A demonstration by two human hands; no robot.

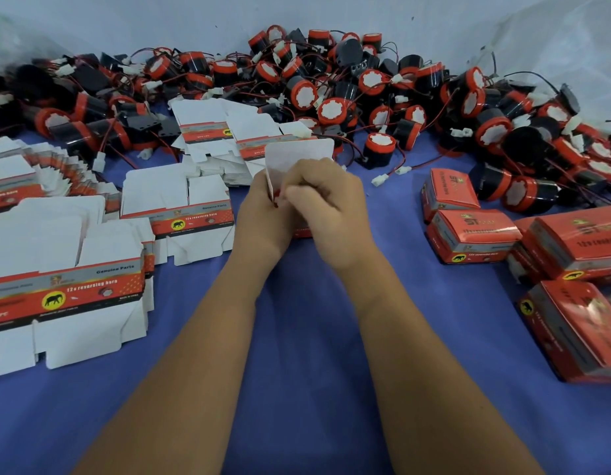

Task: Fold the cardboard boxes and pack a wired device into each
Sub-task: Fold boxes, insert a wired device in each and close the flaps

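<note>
Both hands work at the centre of the blue cloth-covered table [297, 337]. The left hand [263, 214] and the right hand [328, 204] meet over a partly folded red-and-white cardboard box [298, 159]. The white top flap of this box stands upright above the knuckles; its red printed body shows only as a sliver below and between the hands. The left hand's fingers are curled round the left edge of the box. The right hand's fingers are curled tight together at the box opening, pressing down into it; what they hold inside is hidden.

Flat, unfolded red-and-white cardboard box blanks [67, 286] lie in overlapping stacks on the left side of the table, some fanned out toward the far left edge. More blanks [208, 128] lie beyond the hands.

A large heap of round black-and-red wired devices [334, 108], each with thin red and black leads and a white connector, runs across the far side of the table against the pale wall [194, 15].

Closed red cardboard boxes [475, 234] are grouped on the right side of the table, well apart from the hands.
</note>
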